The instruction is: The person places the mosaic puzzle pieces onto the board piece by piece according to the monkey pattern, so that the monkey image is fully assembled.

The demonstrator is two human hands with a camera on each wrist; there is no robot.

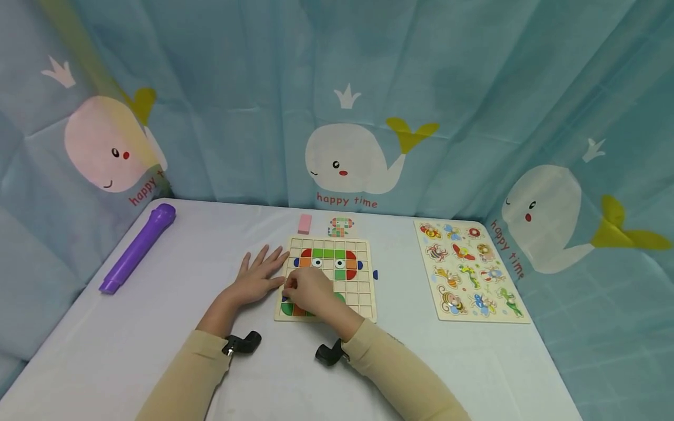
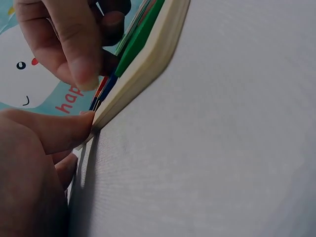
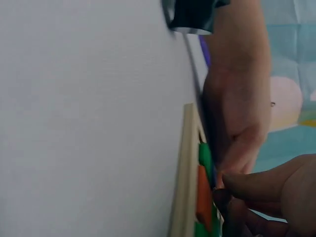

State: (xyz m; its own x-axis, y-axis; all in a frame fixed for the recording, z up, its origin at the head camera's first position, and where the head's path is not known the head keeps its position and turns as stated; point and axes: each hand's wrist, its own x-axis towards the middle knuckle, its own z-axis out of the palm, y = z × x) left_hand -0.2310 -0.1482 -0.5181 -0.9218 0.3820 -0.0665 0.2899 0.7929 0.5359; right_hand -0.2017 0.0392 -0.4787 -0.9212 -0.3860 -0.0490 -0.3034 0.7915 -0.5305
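Observation:
A square wooden grid board (image 1: 363,298) lies on the table, with colored pieces forming a figure with two round eyes. My left hand (image 1: 255,280) lies palm down beside it, fingers spread, and its thumb (image 2: 69,131) touches the board's left edge. Over the lower left of the board, my right hand (image 1: 313,290) has its thumb and fingers drawn together at a small blue puzzle piece (image 2: 107,89), partly hidden by the fingers. Green (image 3: 205,154) and orange (image 3: 203,195) pieces sit in the board near those fingertips. The right hand covers part of the figure.
Beyond the board are a pink block (image 1: 305,224) and a small pattern card (image 1: 341,227). A loose blue piece (image 1: 375,274) lies off the board's right edge. A purple tube (image 1: 138,248) rests at the left, an insect puzzle board (image 1: 429,275) at the right.

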